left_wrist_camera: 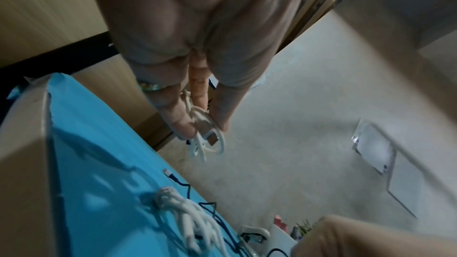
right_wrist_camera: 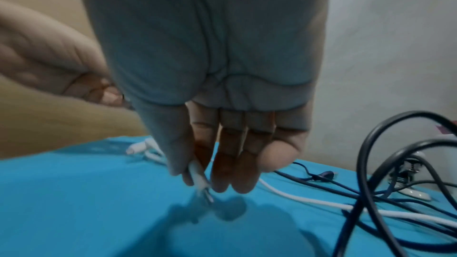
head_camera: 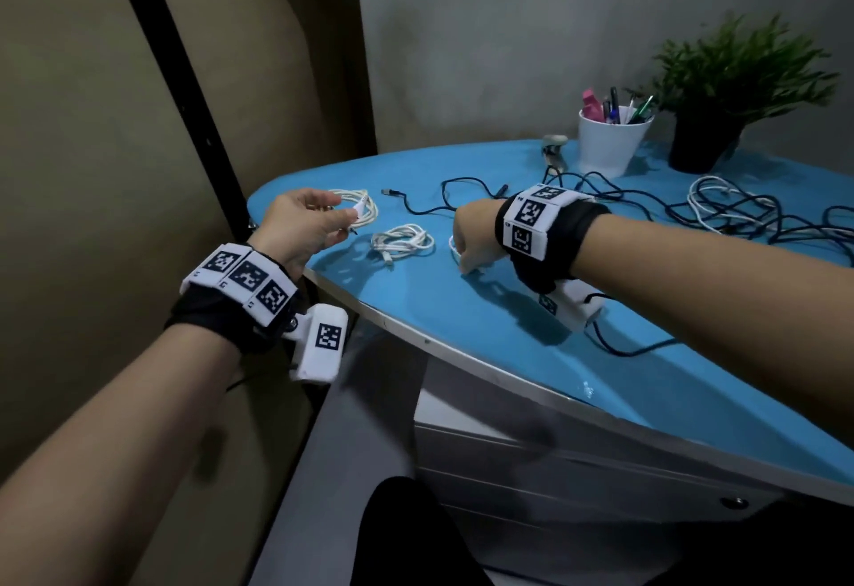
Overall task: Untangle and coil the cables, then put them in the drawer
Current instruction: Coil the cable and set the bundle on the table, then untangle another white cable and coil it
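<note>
My left hand (head_camera: 344, 220) holds a coiled white cable (head_camera: 362, 206) just above the left end of the blue table (head_camera: 485, 327). In the left wrist view, the left hand (left_wrist_camera: 200, 124) pinches this coil (left_wrist_camera: 210, 142) between thumb and fingers. A second white coil (head_camera: 402, 239) lies on the table between my hands. My right hand (head_camera: 466, 264) reaches down to the tabletop. The right wrist view shows its thumb and forefinger (right_wrist_camera: 195, 179) pinching the plug end of a loose white cable (right_wrist_camera: 321, 202). A tangle of dark and white cables (head_camera: 721, 206) spreads over the right.
A white pen cup (head_camera: 610, 137), a potted plant (head_camera: 721, 91) and a small stand (head_camera: 554, 149) sit at the back of the table. A grey drawer unit (head_camera: 554, 447) stands under the table. A wooden panel (head_camera: 92, 123) is close on the left.
</note>
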Demonstrator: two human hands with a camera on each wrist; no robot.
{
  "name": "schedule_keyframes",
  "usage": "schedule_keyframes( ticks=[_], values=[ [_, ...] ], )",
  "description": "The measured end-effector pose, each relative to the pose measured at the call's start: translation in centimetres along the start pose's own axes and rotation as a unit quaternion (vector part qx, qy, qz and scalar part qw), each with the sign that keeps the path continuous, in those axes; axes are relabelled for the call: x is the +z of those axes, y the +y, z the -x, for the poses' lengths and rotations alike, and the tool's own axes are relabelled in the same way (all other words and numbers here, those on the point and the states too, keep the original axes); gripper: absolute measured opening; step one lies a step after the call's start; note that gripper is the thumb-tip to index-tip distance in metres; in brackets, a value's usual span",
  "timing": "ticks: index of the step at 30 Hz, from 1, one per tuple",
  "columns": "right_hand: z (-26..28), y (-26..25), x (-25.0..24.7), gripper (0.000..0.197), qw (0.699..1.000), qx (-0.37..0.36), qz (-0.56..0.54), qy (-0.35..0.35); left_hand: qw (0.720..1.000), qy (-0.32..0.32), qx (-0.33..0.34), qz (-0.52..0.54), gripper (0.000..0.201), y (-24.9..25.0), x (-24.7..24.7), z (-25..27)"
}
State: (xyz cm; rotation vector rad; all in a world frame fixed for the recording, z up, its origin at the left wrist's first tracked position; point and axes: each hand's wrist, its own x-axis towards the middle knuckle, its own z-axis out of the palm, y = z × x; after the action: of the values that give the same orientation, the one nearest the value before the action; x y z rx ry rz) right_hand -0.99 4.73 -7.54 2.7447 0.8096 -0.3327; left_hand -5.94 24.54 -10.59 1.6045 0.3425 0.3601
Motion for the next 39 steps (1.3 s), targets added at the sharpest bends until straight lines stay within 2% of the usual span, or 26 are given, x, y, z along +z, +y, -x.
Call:
schedule_keyframes(
  ticks=[4,7,11,14,17,19,20,22,24,25,27,28,30,33,35,37,39],
  values=[
    [-0.1,0.9,-1.7,0.014,0.998,0.022,-0.052,0.022,0.999,0.013,-0.018,-0.046,0.018,-0.7,-0.2,-2.9],
    [0.0,2.1,-2.3,0.020,0.987,0.036,-0.133,0.078,0.995,0.011,-0.033,-0.093,0.021,-1.5,0.4,-4.3],
    [0.2,3.3,-2.3,0.020,0.950,0.031,-0.278,0.139,0.974,-0.005,-0.054,-0.220,0.016,-1.6,0.8,-4.9],
    [0.4,3.7,-2.4,0.017,0.912,0.020,-0.371,0.176,0.910,-0.040,-0.032,-0.412,0.016,-0.5,0.6,-4.4],
    [1.3,4.0,-2.8,0.016,0.841,-0.008,-0.504,0.195,0.835,-0.111,-0.040,-0.538,0.031,0.4,0.6,-3.8],
    [2.3,4.2,-3.0,0.018,0.787,-0.029,-0.584,0.196,0.806,-0.142,-0.042,-0.574,0.038,0.7,0.6,-3.4],
    [2.9,4.4,-3.1,0.020,0.764,-0.038,-0.614,0.195,0.803,-0.148,-0.041,-0.576,0.038,0.8,0.7,-3.3],
    [4.1,4.7,-3.0,0.024,0.733,-0.048,-0.650,0.195,0.814,-0.138,-0.019,-0.564,0.036,1.6,1.0,-2.5],
    [5.2,5.1,-2.9,0.025,0.709,-0.051,-0.673,0.205,0.850,-0.116,0.027,-0.513,0.035,2.5,1.9,-1.4],
    [5.8,5.3,-2.9,0.025,0.698,-0.052,-0.682,0.212,0.877,-0.119,0.055,-0.463,0.035,3.0,2.5,-0.8],
    [7.0,5.7,-2.8,0.026,0.674,-0.062,-0.701,0.226,0.929,-0.167,0.102,-0.315,0.037,3.9,4.4,1.2],
    [7.7,5.8,-2.7,0.027,0.660,-0.073,-0.711,0.230,0.943,-0.194,0.122,-0.242,0.038,4.3,5.5,2.3],
    [9.2,6.2,-2.6,0.029,0.637,-0.097,-0.732,0.223,0.950,-0.224,0.161,-0.145,0.034,5.1,8.0,4.4],
    [11.6,6.8,-2.1,0.032,0.615,-0.124,-0.748,0.215,0.949,-0.260,0.174,-0.040,0.011,5.9,11.3,6.9],
    [13.2,7.4,-1.7,0.034,0.596,-0.131,-0.757,0.235,0.944,-0.289,0.160,0.000,0.016,6.0,13.0,7.9],
    [14.8,8.2,-1.5,0.033,0.552,-0.131,-0.779,0.266,0.939,-0.314,0.142,0.009,0.018,5.9,14.4,8.9],
    [16.2,8.9,-1.7,0.033,0.482,-0.130,-0.818,0.286,0.934,-0.335,0.127,0.002,0.016,5.3,15.5,9.7]
  ],
)
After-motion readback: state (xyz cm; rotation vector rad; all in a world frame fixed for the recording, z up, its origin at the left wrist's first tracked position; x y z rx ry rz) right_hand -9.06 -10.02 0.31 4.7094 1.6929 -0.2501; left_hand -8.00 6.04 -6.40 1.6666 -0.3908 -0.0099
